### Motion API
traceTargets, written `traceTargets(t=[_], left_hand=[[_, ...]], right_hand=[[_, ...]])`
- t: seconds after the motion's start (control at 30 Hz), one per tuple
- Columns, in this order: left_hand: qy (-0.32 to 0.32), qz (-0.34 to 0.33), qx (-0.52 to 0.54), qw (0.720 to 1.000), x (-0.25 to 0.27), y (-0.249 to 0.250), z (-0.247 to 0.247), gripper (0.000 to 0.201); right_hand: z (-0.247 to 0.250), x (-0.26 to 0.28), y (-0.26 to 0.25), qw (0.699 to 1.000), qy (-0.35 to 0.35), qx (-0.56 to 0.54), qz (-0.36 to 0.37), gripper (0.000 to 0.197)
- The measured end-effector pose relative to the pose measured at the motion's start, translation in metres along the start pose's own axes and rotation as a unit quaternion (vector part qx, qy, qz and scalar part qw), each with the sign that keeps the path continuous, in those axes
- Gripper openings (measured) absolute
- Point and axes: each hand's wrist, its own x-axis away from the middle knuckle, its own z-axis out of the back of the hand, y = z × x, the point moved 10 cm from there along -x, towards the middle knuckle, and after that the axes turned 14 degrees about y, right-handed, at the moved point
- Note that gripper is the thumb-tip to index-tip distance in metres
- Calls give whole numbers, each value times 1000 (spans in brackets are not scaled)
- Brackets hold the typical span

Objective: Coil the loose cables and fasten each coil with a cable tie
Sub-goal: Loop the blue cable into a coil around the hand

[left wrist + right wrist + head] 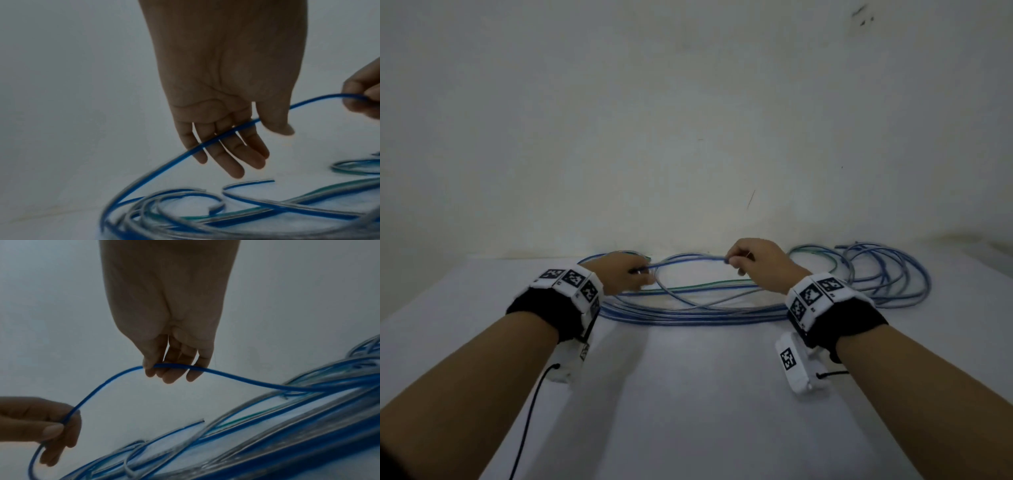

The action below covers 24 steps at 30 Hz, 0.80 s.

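Head view: nearest the camera, both forearms reach out over the plain white counter [688, 394], each wrist strapped with a black band carrying white marker blocks. Just beyond the wrists lies the landmark, a long flat bundle of translucent blue-striped and green-striped plastic cables [688, 310], spread out loose.

Above the near edge of that bundle, the left hand [625, 274] has one thin blue round cable strand [688, 261] across its fingers. In the left wrist view the fingers [232, 155] are nearly straight and the thumb sits over the strand, a light pinch rather than a fist. To the right of it, above the bundle's middle, the right hand [755, 260] pinches the same strand between thumb and curled fingers [174, 374]. The hands are apart; the strand arcs between them, clear of the counter.

Beyond the bundle's right end sits a second loose heap of blue cable loops [883, 270], near the pale wall [688, 120].

Judgement: first step, separating one cable and starting its first loop. No coil formed; no cable tie visible in any view. Next move calls for drawing the strand free of the tangle, feeding even loops into the left hand, and watching for snags where it crosses the other cables.
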Motion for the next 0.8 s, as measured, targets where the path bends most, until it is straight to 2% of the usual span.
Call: traceTargets(t=[0.07, 0.13, 0.2, 0.3, 0.47, 0.63, 0.8], left_hand=[[34, 33, 44, 998, 8, -14, 16, 24], [67, 38, 50, 996, 17, -22, 30, 26], [98, 26, 55, 993, 21, -20, 42, 28], [136, -3, 85, 987, 26, -1, 56, 28], [171, -57, 96, 979, 34, 32, 64, 25], [157, -39, 162, 973, 45, 21, 55, 23], [124, -2, 208, 970, 59, -11, 38, 19]], right_hand=[[17, -1, 2, 999, 47, 8, -2, 16], [24, 3, 0, 998, 63, 19, 3, 16], [20, 11, -10, 998, 47, 31, 18, 19], [8, 21, -44, 995, 43, 34, 79, 29], [9, 27, -85, 984, 123, -1, 126, 19], [35, 27, -78, 972, 213, -65, 79, 16], [54, 21, -51, 955, 276, -110, -15, 12]])
